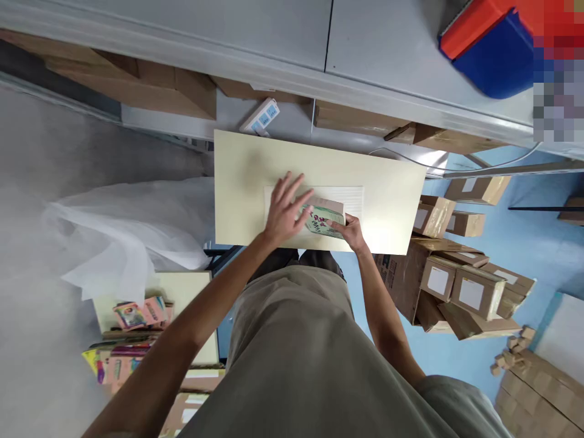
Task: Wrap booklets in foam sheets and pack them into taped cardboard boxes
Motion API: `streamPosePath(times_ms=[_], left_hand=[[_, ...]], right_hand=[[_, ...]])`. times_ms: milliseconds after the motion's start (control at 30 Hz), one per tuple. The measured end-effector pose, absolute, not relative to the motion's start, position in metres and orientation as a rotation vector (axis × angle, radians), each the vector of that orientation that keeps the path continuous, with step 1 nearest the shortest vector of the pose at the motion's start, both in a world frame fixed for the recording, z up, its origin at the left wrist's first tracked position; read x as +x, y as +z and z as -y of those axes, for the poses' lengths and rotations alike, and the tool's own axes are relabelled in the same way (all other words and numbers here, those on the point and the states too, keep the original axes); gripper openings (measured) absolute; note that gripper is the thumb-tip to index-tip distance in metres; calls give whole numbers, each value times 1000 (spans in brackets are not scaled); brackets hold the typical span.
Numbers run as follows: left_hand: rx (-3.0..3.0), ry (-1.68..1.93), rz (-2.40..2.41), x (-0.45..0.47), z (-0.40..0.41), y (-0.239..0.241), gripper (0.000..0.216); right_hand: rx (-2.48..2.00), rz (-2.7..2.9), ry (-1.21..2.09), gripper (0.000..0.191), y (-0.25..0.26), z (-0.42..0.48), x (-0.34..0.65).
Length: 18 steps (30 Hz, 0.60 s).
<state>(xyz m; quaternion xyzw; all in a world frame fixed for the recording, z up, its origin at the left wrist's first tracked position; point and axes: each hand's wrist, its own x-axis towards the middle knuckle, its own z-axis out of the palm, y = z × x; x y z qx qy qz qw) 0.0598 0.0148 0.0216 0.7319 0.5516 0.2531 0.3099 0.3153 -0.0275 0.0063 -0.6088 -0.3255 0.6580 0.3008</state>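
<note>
Just above the cream board tabletop is a small green box-like pack with pink lettering and a pale upper side. I cannot tell whether it is a carton or a thick book. My right hand grips its right end, thumb on the printed face. My left hand lies at its left end with fingers spread, the thumb at or against the pack. A white ribbed sheet lies on the board beneath, partly covered by my hands and the pack.
Behind the board runs a grey shelf, with a white and blue box below. Crumpled white plastic sheeting and colourful packs lie left. Several labelled cardboard boxes are stacked right. A cable hangs at right.
</note>
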Motion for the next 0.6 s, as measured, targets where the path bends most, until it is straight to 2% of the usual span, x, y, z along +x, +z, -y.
streamPosePath(times_ms=[367,533,600], left_hand=[[2093,641,-1330,85,-3,31,53],[1940,628,-1424,89,6,23,47],[1735,641,-1533,93,13,9,54]], right_hand=[[-1589,852,1716,53,10,29,314],[-1617,836,1757,54,8,30,332],[-1640,803,1765,58,8,31,343]])
